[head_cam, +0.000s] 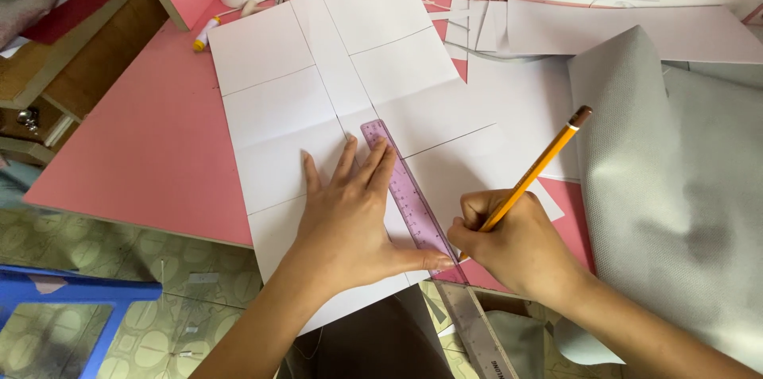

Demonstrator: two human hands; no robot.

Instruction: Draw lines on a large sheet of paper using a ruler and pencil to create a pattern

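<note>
The left hand [350, 220] lies flat, palm down, fingers spread and pointing toward one o'clock, thumb stretched toward three o'clock. Its forearm runs back toward seven o'clock. The right hand [509, 240] is curled in a writing grip, knuckles up, its forearm leaving toward four o'clock.

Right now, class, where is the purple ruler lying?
In the head view, the purple ruler lies slanted on the white paper, pinned under the left hand, with the right hand and its yellow pencil alongside.
</note>
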